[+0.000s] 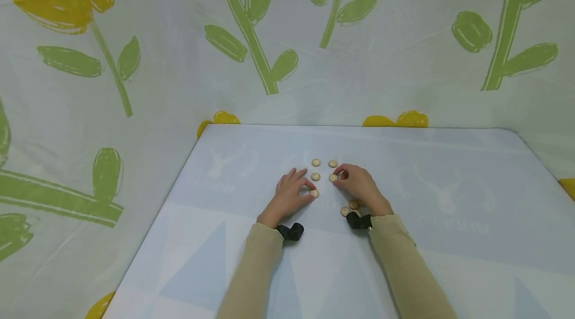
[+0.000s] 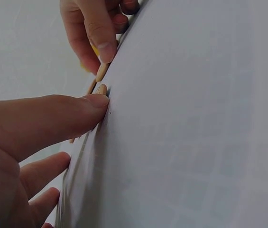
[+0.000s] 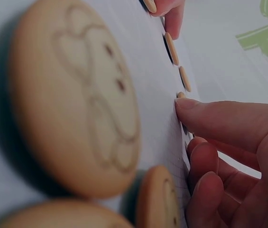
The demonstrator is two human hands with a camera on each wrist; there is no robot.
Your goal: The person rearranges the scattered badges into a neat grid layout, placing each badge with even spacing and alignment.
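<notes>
Round, light wooden buttons with two small dark holes and an engraved cartoon figure lie on the table. In the head view, my left hand [image 1: 292, 192] pinches the nearest button of the left column [image 1: 314, 193] between thumb and index finger, its other fingers spread. With thumb and index finger, my right hand [image 1: 359, 184] holds a button [image 1: 333, 177] in the right column, its other fingers curled. Two more left-column buttons, the middle one [image 1: 316, 176] and the far one [image 1: 316, 162], lie flat. Beyond my right fingertips is another button [image 1: 332, 163].
A loose group of several buttons [image 1: 345, 211] lies beside my right wrist, partly hidden by it; one big button [image 3: 77, 95] fills the left of the right wrist view. The pale patterned table [image 1: 449, 169] meets a flower-print cloth wall [image 1: 314, 99] at its far edge.
</notes>
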